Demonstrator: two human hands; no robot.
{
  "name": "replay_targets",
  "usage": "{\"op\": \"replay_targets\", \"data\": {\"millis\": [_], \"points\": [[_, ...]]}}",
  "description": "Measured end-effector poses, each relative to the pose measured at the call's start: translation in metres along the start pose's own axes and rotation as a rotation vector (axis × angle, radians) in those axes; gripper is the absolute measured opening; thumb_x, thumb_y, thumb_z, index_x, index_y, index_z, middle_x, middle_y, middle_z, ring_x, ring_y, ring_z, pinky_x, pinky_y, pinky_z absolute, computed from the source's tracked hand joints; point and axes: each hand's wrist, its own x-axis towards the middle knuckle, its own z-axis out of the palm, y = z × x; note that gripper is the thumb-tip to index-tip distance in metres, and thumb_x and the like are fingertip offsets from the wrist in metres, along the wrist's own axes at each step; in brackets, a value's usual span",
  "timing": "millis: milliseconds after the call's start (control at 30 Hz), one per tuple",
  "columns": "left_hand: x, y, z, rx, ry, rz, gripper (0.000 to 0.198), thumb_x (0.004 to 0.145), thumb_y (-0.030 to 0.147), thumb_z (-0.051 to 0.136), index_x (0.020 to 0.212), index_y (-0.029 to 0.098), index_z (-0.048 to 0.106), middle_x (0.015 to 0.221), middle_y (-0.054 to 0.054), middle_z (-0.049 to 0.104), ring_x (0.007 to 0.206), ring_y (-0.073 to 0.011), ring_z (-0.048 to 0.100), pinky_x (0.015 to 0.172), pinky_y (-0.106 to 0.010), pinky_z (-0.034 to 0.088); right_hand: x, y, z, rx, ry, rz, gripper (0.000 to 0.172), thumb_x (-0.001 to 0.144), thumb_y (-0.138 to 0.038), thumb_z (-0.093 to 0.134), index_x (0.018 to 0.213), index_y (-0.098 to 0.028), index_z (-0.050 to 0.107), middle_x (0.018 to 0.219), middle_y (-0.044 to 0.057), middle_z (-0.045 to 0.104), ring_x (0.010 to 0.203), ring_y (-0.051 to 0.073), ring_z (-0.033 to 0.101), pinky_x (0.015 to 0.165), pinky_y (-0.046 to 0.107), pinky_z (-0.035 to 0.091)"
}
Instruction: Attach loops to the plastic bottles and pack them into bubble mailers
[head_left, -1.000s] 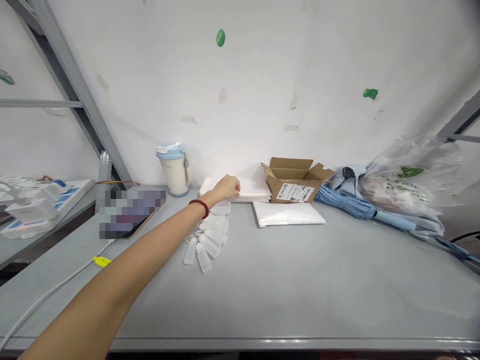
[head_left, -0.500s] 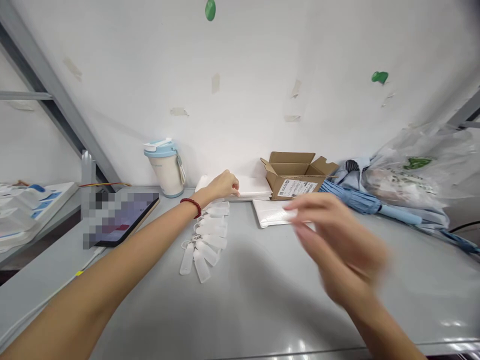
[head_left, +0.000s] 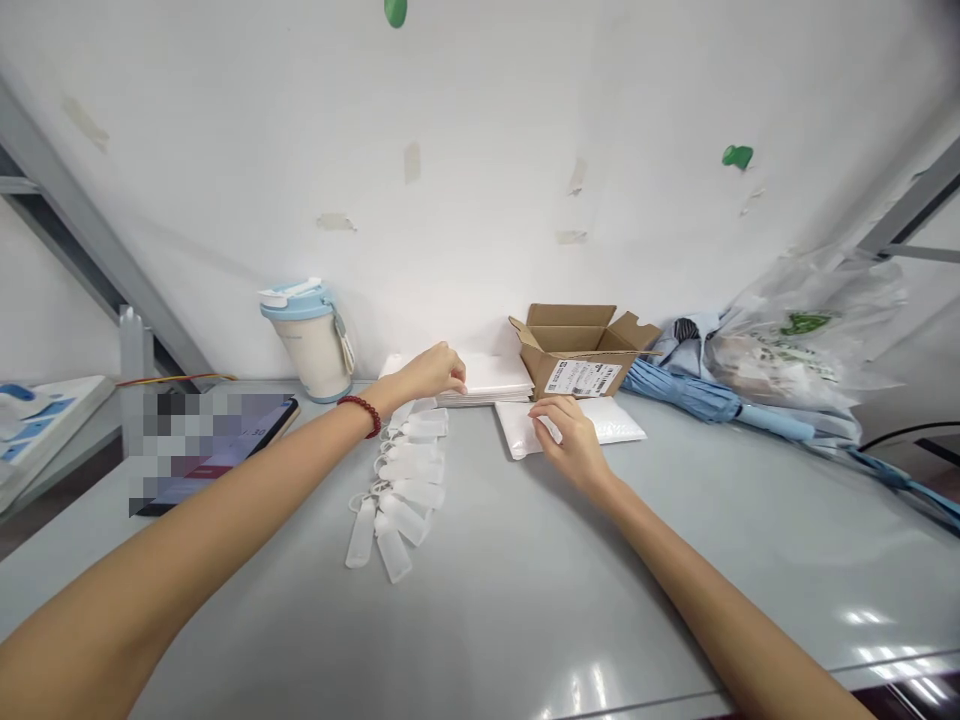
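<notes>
My left hand (head_left: 431, 372), with a red bead bracelet (head_left: 361, 412) at the wrist, is closed over the left part of a stack of flat white packets (head_left: 491, 378) by the wall. Its fingertips are partly hidden, and I cannot see what they hold. My right hand (head_left: 574, 442) hovers at or on a white padded mailer (head_left: 619, 420). Its thumb and forefinger bend together over the mailer's surface; whether anything is pinched there I cannot make out. Below my left wrist, several translucent white tags with loops (head_left: 409, 465) lie overlapping in a curved row on the grey table (head_left: 487, 600).
An open cardboard box (head_left: 581, 350) stands behind the mailer. To its right are a folded blue umbrella (head_left: 682, 390) and a clear plastic bag (head_left: 810, 330). A cream cup with blue lid (head_left: 311, 345) and a partly blurred tablet-like device (head_left: 232, 440) are on the left.
My right hand has come down and left from above the table to the mailer. My left hand stays at the white stack. The view has shifted slightly to the right.
</notes>
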Motion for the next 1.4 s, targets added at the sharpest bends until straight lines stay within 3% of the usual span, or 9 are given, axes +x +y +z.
{"op": "replay_targets", "data": {"millis": [333,500,667,767,967,1100,1233,1300,1400], "points": [[-0.015,0.024,0.011,0.299,0.003,0.029,0.019,0.077,0.006,0.051,0.078,0.014,0.068,0.086,-0.014,0.066,0.096,-0.0244,0.053,0.080,-0.033,0.042,0.000,-0.002,0.001,-0.004,0.013,-0.027,0.018,0.085,-0.015,0.043,0.086,-0.020,0.060,0.090,0.008,0.062,0.090,0.023,0.054,0.080,0.038,0.046],[-0.016,0.039,0.003,0.487,0.048,-0.033,0.028,0.078,-0.004,0.041,0.082,0.010,0.065,0.087,-0.016,0.063,0.089,-0.0242,0.055,0.072,-0.033,0.044,0.001,-0.003,-0.003,-0.045,0.061,-0.036,0.018,0.085,-0.014,0.044,0.090,-0.021,0.060,0.091,0.009,0.063,0.090,0.024,0.055,0.080,0.039,0.047],[-0.038,0.067,-0.019,0.631,0.105,-0.054,0.026,0.080,-0.003,0.041,0.087,0.007,0.063,0.090,-0.018,0.060,0.090,-0.0265,0.055,0.066,-0.033,0.043,0.000,-0.017,-0.007,-0.135,0.116,-0.123,0.028,0.087,-0.019,0.045,0.113,-0.017,0.054,0.113,0.014,0.060,0.105,0.027,0.053,0.089,0.043,0.044],[-0.062,0.096,-0.016,0.673,0.143,-0.033,0.022,0.084,0.002,0.040,0.089,0.009,0.061,0.089,-0.017,0.059,0.089,-0.0268,0.055,0.065,-0.033,0.042,-0.002,-0.032,-0.005,-0.309,0.088,-0.229,0.039,0.087,-0.019,0.046,0.126,-0.017,0.047,0.128,0.014,0.054,0.118,0.029,0.047,0.095,0.045,0.039],[-0.096,0.123,0.003,0.646,0.327,0.268,0.027,0.087,0.003,0.036,0.075,0.016,0.056,0.076,-0.007,0.058,0.073,-0.0197,0.053,0.057,-0.030,0.039,-0.007,-0.041,0.003,-0.433,0.026,-0.291,0.044,0.086,-0.005,0.035,0.127,-0.011,0.048,0.126,0.018,0.056,0.119,0.028,0.048,0.093,0.043,0.042],[-0.106,0.097,0.000,0.430,0.519,0.226,0.021,0.090,0.016,0.040,0.082,0.016,0.059,0.090,-0.008,0.064,0.089,-0.0217,0.053,0.076,-0.034,0.044,-0.009,-0.029,0.002,-0.486,-0.007,-0.347,0.051,0.084,0.002,0.026,0.129,-0.011,0.047,0.125,0.018,0.057,0.118,0.026,0.051,0.092,0.042,0.044],[-0.122,0.059,-0.002,-0.014,0.782,-0.197,0.026,0.086,0.025,0.048,0.107,0.014,0.059,0.113,-0.012,0.061,0.112,-0.0258,0.048,0.096,-0.041,0.038,-0.012,-0.026,0.000,-0.548,-0.044,-0.330,0.062,0.082,0.006,0.022,0.139,-0.014,0.035,0.137,0.019,0.047,0.128,0.028,0.041,0.093,0.049,0.041],[-0.131,0.048,0.001,-0.399,0.772,-0.403,0.039,0.081,0.034,0.055,0.114,0.013,0.057,0.112,-0.013,0.063,0.106,-0.0270,0.054,0.090,-0.040,0.043,-0.013,-0.031,-0.001,-0.563,-0.040,-0.347,0.063,0.082,0.006,0.024,0.141,-0.015,0.030,0.139,0.021,0.043,0.132,0.029,0.036,0.094,0.050,0.040],[-0.142,0.044,0.005,-0.947,0.582,-0.479,0.047,0.074,0.043,0.062,0.109,0.012,0.061,0.099,-0.011,0.069,0.092,-0.0260,0.062,0.078,-0.036,0.048,-0.014,-0.040,0.000,-0.566,-0.038,-0.379,0.063,0.081,0.007,0.028,0.139,-0.016,0.031,0.141,0.023,0.038,0.135,0.030,0.030,0.097,0.051,0.037]]}}
